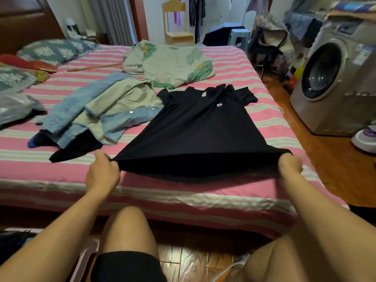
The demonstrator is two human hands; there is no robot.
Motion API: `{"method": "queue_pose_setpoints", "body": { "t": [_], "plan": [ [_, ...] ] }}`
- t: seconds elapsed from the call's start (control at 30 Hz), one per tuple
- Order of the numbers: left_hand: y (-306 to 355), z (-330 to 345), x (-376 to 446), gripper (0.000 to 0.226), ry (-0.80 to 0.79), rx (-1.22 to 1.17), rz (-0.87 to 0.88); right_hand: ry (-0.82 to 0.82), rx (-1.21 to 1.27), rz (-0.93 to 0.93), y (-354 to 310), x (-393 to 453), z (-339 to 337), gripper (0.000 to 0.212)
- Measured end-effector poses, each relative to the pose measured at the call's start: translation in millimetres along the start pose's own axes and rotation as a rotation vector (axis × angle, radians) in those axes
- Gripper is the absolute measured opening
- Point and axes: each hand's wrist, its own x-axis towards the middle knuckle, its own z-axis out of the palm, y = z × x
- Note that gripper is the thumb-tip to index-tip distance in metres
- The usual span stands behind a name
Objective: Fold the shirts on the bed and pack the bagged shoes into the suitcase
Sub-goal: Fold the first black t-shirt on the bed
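- Head view: a black shirt (195,127) lies spread at the centre of the frame on a bed (264,110) with a pink-and-cream striped sheet, collar toward the top of the frame, hem toward the bottom.
- Left hand (102,171), lower left of centre, has its fingers curled tight on the hem's left corner, pinching the cloth.
- Right hand (290,164), lower right of centre, grips the hem's right corner; its fingers are curled round the fabric, which partly hides them.
- Between the two hands the hem is lifted off the sheet and pulled taut, while the shirt's upper part rests flat.
- Just left of the shirt a denim shirt (81,110) lies crumpled over dark clothing (75,149), touching the black shirt's left sleeve.
- Above it, at upper centre, sits a bunched leaf-print quilt (171,64).
- Pillows (55,49) lie at the upper left.
- At the right edge a washer (335,82) stands on the wooden floor.
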Motion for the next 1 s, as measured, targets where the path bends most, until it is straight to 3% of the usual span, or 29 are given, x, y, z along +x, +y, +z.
{"method": "queue_pose_setpoints", "body": {
  "t": [0.03, 0.07, 0.17, 0.27, 0.37, 0.5, 0.6, 0.7, 0.8, 0.9, 1.0],
  "plan": [
    [-3, 0, 1, 0.014, -0.018, -0.019, -0.05, -0.048, 0.163, 0.107, 2, 2, 10, 0.045],
    [-6, 1, 1, 0.013, -0.022, -0.035, -0.09, -0.068, 0.177, 0.108, 5, 0, 14, 0.043],
    [-9, 1, -7, 0.015, -0.024, -0.066, -0.179, 0.034, -0.241, -0.244, 7, -2, -7, 0.036],
    [-9, 5, -14, 0.021, -0.084, 0.0, -0.076, 0.063, -0.485, -0.418, 10, 9, -54, 0.049],
    [-2, 17, -14, 0.027, -0.178, -0.129, -0.037, -0.174, -0.439, -0.278, 22, 17, -83, 0.061],
    [35, 32, 22, 0.032, -0.167, -0.692, -0.194, -0.525, 0.168, -0.027, -2, 5, -71, 0.048],
    [71, 55, 58, 0.031, -0.157, -0.673, -0.193, -0.675, 0.488, 0.125, -28, 26, -27, 0.032],
    [101, 80, 111, 0.027, -0.281, -0.606, -0.298, -0.591, 0.203, 0.284, -47, 60, 37, 0.024],
    [181, 57, 205, 0.027, -0.314, -0.66, -0.239, -0.521, 0.164, 0.254, -138, 104, 95, 0.024],
    [307, -36, 295, 0.035, -0.162, -1.13, -0.092, -0.533, 0.562, -0.074, -301, 116, 113, 0.024],
    [383, -134, 326, 0.033, -0.027, -1.274, 0.092, -0.496, 0.846, -0.317, -426, 86, 91, 0.031]
  ]
}}
